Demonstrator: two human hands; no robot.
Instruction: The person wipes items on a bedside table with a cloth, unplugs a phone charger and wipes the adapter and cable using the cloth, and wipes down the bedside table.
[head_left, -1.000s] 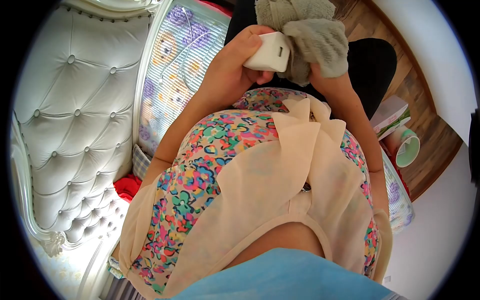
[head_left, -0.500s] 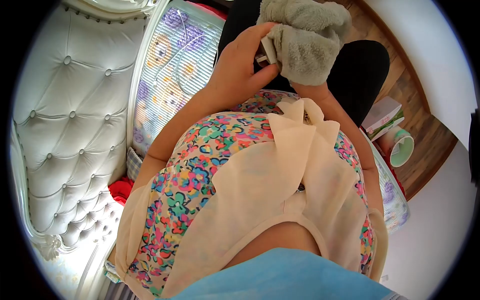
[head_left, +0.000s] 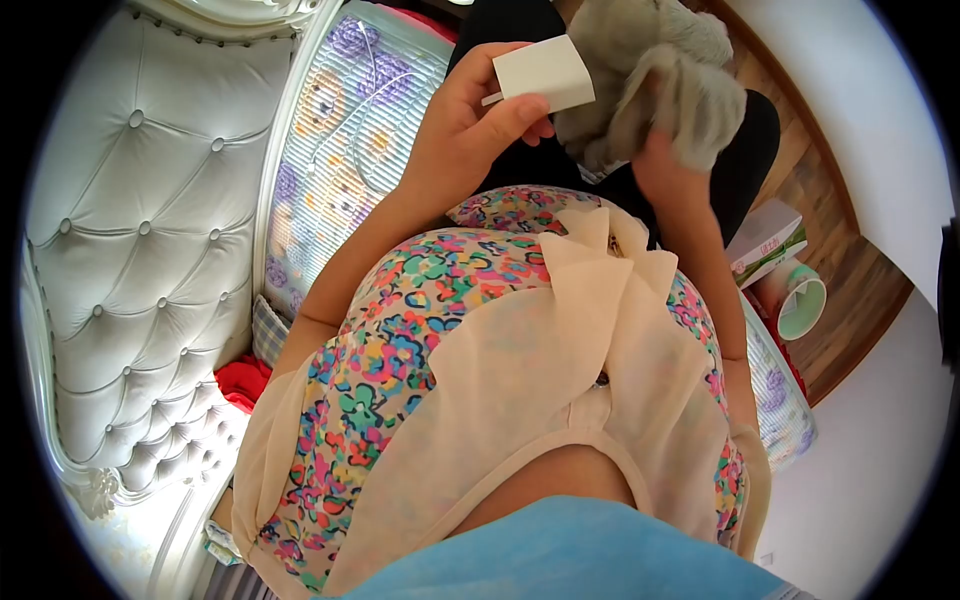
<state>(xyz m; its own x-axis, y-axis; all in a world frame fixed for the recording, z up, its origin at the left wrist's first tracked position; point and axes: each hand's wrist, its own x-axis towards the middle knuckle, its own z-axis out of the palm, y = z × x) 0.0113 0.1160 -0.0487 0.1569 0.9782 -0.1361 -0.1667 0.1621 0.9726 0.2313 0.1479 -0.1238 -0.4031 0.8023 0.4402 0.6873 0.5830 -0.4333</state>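
A white charger plug (head_left: 543, 76) sits between the thumb and fingers of my left hand (head_left: 478, 118), with a metal prong showing on its left side. To its right, my right hand (head_left: 672, 172) grips a grey fluffy cloth (head_left: 640, 62), which hangs in loose folds over my lap. Some of the right fingers are hidden by the cloth. Plug and cloth are apart in this view. A white charging cable (head_left: 358, 130) lies in loops on the patterned mat left of my left hand.
A tufted white headboard (head_left: 150, 230) stands at the left beside the quilted bed mat (head_left: 320, 150). At the right, a white and green box (head_left: 768, 240) and a round bin or cup (head_left: 800, 308) are near the wooden floor (head_left: 865, 310). A red cloth (head_left: 242, 382) lies by the headboard.
The cloth has come away from the plug, moving right with my right hand. The plug, mostly covered before, now shows fully in my left hand.
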